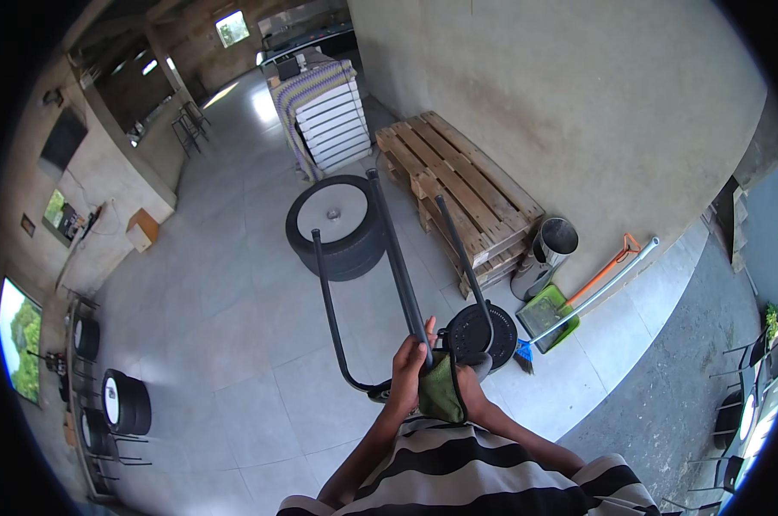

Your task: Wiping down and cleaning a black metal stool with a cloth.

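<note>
A dark metal tubular frame (398, 264), apparently a chair's, is held before me with its capped leg ends pointing away. My left hand (407, 373) is closed around the lower part of its middle tube. In my right hand (471, 390) is a green cloth (439, 390) with a dark border, pressed close to the same tube. The right fingers are partly hidden behind the cloth. A bent tube (328, 303) runs along the left, and another leg (461, 248) reaches out on the right. The frame's near end is hidden by my hands and the cloth.
A tyre table with a pale round top (332, 213) stands ahead. Wooden pallets (463, 187) line the wall beside a metal bin (544, 255). A green dustpan (547, 319), a blue broom (524, 355) and a black round perforated object (482, 335) are at the right.
</note>
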The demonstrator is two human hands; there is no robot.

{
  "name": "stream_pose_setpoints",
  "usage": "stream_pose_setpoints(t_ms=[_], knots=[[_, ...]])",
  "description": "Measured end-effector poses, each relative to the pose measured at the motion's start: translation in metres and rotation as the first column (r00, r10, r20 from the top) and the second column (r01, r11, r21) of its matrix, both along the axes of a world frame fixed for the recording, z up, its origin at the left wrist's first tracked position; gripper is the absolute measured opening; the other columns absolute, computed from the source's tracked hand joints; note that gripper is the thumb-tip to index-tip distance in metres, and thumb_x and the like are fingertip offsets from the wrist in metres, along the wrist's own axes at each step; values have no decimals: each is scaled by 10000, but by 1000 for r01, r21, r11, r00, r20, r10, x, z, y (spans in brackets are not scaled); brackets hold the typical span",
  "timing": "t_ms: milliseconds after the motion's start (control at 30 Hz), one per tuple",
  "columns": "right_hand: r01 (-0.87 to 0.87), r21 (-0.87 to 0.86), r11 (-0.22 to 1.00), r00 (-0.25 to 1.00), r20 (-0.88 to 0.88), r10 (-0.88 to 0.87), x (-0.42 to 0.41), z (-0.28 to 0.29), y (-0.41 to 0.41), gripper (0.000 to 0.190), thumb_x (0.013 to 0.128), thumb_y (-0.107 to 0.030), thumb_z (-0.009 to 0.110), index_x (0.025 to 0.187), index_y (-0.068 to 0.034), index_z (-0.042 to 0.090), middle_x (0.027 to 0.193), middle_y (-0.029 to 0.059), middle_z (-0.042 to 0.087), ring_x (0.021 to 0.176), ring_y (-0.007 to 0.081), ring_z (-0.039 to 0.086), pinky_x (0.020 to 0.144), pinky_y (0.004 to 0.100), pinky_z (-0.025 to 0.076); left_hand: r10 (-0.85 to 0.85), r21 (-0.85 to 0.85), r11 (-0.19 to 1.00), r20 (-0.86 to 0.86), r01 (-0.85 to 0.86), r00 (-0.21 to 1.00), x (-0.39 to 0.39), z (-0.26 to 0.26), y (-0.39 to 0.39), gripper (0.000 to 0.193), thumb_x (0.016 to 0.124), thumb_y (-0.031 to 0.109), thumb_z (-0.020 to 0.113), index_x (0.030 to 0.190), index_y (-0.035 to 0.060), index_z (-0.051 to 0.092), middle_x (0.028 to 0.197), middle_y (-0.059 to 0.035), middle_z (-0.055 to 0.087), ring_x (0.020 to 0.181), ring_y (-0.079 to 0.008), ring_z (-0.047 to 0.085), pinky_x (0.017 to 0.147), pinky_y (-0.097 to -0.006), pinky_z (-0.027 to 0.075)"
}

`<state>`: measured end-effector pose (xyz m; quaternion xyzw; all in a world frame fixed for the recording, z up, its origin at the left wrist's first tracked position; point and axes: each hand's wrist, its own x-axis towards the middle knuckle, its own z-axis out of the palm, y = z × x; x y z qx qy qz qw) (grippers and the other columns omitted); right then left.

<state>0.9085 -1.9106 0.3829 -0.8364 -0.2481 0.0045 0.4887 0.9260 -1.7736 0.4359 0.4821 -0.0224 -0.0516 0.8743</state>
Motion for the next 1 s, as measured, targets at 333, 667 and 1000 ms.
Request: stream_pose_setpoints(t_ms=[333, 667, 1000], knots=[[-24, 406, 914, 920, -348, 178, -5, -16, -16, 366, 718, -198, 677, 986, -18, 505, 897, 123, 572, 806, 230, 584, 740, 337, 460, -58, 81, 995, -67, 64, 996, -10, -4, -3, 195, 926, 139, 478, 1015, -28, 525, 1312, -184, 461, 1267, -217, 389, 1055, -305, 241], [-44, 513, 857, 873, -397, 282, -12, -72, -21, 493, 789, -188, 671, 1208, -60, 444, 1157, 85, 508, 1100, 161, 482, 946, 326, 376, -169, 470, 869, -8, 153, 986, -18, 3, 20, 232, 901, 154, 510, 1081, 14, 549, 1334, -117, 463, 1274, -197, 384, 1072, -366, 203], [54, 210, 976, 990, 113, -79, -10, -19, -24, 268, 696, -246, 651, 866, -60, 563, 702, 105, 553, 616, 282, 580, 514, 385, 462, 480, 854, 76, 421, -515, 770, -45, 8, 77, 566, 766, 35, 635, 1257, 19, 355, 1369, -170, 347, 1249, -342, 357, 1015, -415, 315]])
